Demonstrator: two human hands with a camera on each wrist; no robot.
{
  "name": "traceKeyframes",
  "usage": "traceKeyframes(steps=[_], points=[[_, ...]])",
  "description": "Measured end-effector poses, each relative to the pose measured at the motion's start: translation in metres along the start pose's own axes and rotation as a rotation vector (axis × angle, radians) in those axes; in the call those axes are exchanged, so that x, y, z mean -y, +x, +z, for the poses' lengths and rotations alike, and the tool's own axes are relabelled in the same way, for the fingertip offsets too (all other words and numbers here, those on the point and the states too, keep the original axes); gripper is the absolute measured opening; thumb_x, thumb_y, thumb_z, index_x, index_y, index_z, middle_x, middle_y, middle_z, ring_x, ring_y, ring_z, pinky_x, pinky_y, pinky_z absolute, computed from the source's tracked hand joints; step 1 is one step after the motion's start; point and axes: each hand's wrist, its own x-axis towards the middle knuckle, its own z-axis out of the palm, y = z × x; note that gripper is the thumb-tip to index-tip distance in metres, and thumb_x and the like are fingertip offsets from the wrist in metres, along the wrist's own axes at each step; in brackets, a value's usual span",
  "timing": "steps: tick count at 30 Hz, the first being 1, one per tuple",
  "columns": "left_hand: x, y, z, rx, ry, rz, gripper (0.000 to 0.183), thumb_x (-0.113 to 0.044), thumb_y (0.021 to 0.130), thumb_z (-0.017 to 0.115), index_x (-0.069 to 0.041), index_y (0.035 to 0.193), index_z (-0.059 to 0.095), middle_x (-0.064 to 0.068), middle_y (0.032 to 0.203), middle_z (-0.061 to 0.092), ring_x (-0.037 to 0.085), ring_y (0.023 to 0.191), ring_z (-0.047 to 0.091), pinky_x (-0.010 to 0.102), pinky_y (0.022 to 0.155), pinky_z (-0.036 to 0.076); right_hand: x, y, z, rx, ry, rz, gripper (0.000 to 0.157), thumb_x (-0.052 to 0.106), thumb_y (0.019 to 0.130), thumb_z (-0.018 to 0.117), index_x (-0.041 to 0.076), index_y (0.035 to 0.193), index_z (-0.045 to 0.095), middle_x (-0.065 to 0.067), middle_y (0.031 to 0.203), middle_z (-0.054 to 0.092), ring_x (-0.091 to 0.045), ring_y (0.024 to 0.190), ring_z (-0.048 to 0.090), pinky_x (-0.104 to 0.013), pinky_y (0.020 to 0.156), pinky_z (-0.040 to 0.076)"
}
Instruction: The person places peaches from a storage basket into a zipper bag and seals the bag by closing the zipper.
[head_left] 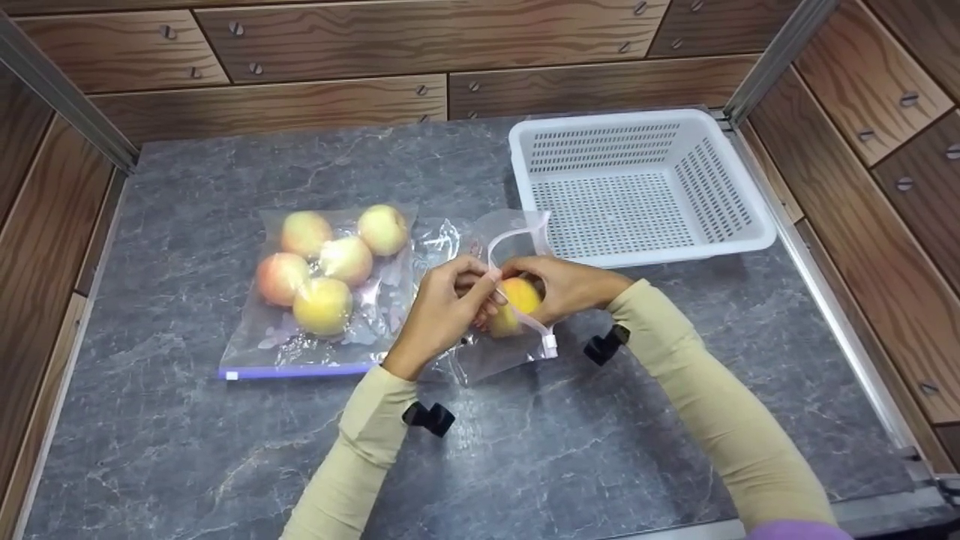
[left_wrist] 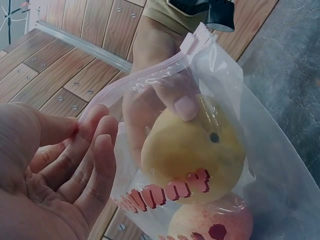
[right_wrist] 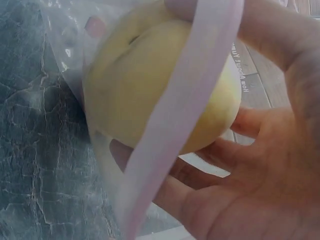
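Observation:
My right hand (head_left: 570, 285) holds a yellow peach (right_wrist: 155, 95) inside the mouth of a clear slider bag (head_left: 487, 365), fingers and thumb curled around the fruit. Pinched between the thumb and fingers of my left hand (head_left: 439, 315) is the bag's pink rim. The rim stands apart as a loop, with a white slider (head_left: 550, 346) at its near end. A pinkish peach (left_wrist: 212, 222) shows through the printed plastic below the held one in the left wrist view. To the left lies another clear bag (head_left: 251, 337) with several yellow-red peaches (head_left: 322, 305) and a blue zip edge.
A white perforated basket (head_left: 536, 199) stands at the back right, behind the right hand, with nothing in it. Wood-patterned panels (head_left: 450, 37) border the grey marbled table (head_left: 187, 450) at the back and sides.

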Motion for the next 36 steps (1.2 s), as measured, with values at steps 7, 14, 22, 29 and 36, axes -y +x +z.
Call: traceKeyframes(steps=[7,14,22,29,36], points=[[0.000,0.001,0.002,0.007,0.000,0.008,0.015,-0.008,0.101,0.062,0.005,0.095,0.064,0.012,0.076,0.071,0.026,0.062,0.067,0.036,0.053,0.058,-0.004,0.000,-0.003,0.064,0.049,-0.024,0.075,0.016,0.073,0.088,0.001,0.139,0.056,-0.010,0.125,0.064,-0.025,0.110,0.060,-0.048,0.098,0.051],[0.000,0.000,0.006,0.024,0.006,0.025,0.014,-0.008,0.101,0.062,0.004,0.096,0.065,0.012,0.076,0.072,0.017,0.063,0.067,0.038,0.055,0.060,-0.007,0.004,-0.004,0.128,0.111,-0.040,0.073,0.008,0.074,0.087,0.002,0.139,0.056,-0.010,0.125,0.067,-0.027,0.112,0.065,-0.047,0.099,0.053],[-0.001,0.000,0.007,0.043,0.008,0.010,0.015,-0.010,0.101,0.063,0.004,0.096,0.065,0.012,0.077,0.072,0.022,0.064,0.069,0.043,0.057,0.060,-0.013,0.005,-0.002,0.112,0.040,-0.012,0.065,0.002,0.076,0.080,0.004,0.135,0.052,-0.013,0.129,0.062,-0.034,0.123,0.059,-0.048,0.100,0.052],[-0.002,-0.001,0.008,0.064,0.014,-0.012,0.014,-0.010,0.102,0.062,0.003,0.096,0.065,0.012,0.079,0.072,0.027,0.068,0.071,0.048,0.059,0.061,-0.014,0.007,0.005,0.052,-0.126,-0.014,0.058,0.000,0.072,0.083,0.007,0.115,0.045,-0.012,0.112,0.064,-0.026,0.102,0.063,-0.039,0.087,0.055],[-0.001,-0.001,0.007,0.093,0.034,-0.036,0.015,-0.012,0.102,0.062,0.002,0.098,0.065,0.009,0.081,0.073,0.037,0.076,0.072,0.058,0.060,0.059,-0.014,0.007,0.012,-0.008,-0.325,0.025,0.052,0.002,0.074,0.085,0.007,0.105,0.044,-0.006,0.092,0.057,-0.021,0.082,0.054,-0.036,0.073,0.049]])
